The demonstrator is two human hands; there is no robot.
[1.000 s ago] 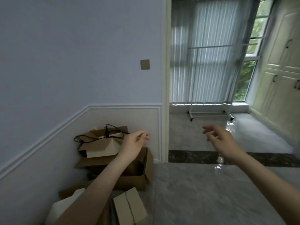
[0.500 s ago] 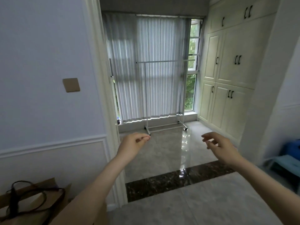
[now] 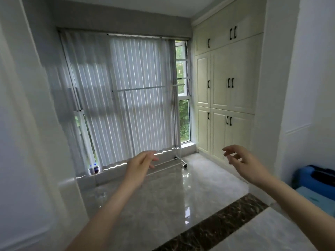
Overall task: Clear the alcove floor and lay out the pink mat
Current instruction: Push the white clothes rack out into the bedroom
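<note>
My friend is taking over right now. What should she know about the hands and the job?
Left hand: raised in front, fingers loosely curled, holds nothing.
Right hand: raised in front, fingers relaxed, holds nothing.
Alcove floor: a white clothes rack on wheels stands on it by the curtained window, and small bottles sit at the window's left corner.
Pink mat: not in view.
Done: nothing that shows; the rack is still in the alcove.
Left: roll the rack out, probably move the bottles, find the pink mat, and lay it out on the floor.
</note>
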